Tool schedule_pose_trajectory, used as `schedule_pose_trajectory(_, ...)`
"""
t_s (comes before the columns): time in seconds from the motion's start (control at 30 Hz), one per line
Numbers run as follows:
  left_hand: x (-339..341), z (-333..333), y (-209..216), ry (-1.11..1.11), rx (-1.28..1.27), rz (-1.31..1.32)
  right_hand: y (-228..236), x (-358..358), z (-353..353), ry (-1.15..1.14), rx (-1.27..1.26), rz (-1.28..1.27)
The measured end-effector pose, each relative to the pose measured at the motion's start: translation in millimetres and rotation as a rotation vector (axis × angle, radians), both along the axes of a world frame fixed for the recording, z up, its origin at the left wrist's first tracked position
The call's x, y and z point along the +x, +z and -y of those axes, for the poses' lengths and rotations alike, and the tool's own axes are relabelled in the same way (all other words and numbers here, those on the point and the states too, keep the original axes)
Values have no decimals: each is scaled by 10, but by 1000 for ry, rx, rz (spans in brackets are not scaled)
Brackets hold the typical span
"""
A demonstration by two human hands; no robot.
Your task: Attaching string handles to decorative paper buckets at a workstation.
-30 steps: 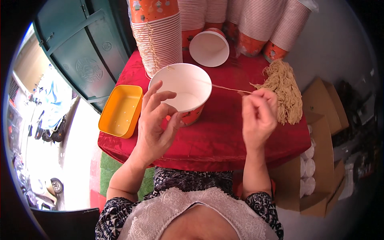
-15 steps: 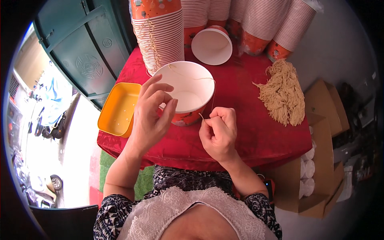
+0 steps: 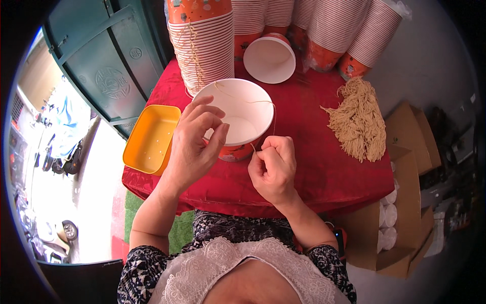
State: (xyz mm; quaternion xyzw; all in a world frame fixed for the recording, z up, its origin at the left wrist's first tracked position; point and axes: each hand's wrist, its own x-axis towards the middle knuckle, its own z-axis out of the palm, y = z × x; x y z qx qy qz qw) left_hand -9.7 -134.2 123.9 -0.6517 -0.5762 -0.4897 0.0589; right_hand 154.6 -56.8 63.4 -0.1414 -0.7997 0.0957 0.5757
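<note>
An orange paper bucket [image 3: 234,151] with a white inside stands at the table's near middle. A thin tan string [image 3: 259,101] lies partly inside it and hangs over its right rim. My right hand [image 3: 274,167] is closed just right of the bucket, thumb and forefinger pinching a string whose short end pokes out. In front of the bucket's left side, my left hand [image 3: 195,142] holds thumb and forefinger tips together in a pinch, the other fingers loosely bent. Whatever may be between those tips is too small to make out.
A yellow tray [image 3: 147,137] with small white bits stands left of my left hand. Tall stacks of paper buckets [image 3: 205,50] line the back, one bucket [image 3: 268,58] lying tipped. A bundle of tan strings [image 3: 357,121] lies on the right of the red tablecloth [image 3: 314,167]. Cardboard boxes [image 3: 407,192] stand beyond.
My right hand has shifted slightly left, nearer the bucket, and less of the string end shows. My left hand has hardly moved, its pinch kept.
</note>
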Motion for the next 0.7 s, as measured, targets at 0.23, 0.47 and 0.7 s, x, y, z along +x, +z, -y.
schedule_pose_trajectory(0.23, 8, -57, 109, -24, -47, -21, 16, -40, -46, 3, 14, 9)
schedule_pose_trajectory(0.47, -57, -228, 285, -255, -421, -80, 35, -64, -78, -13, 21, 29)
schedule_pose_trajectory(0.7, -178, -532, 233, -575, -688, -264, 31, -62, -68, -21, 7, 57)
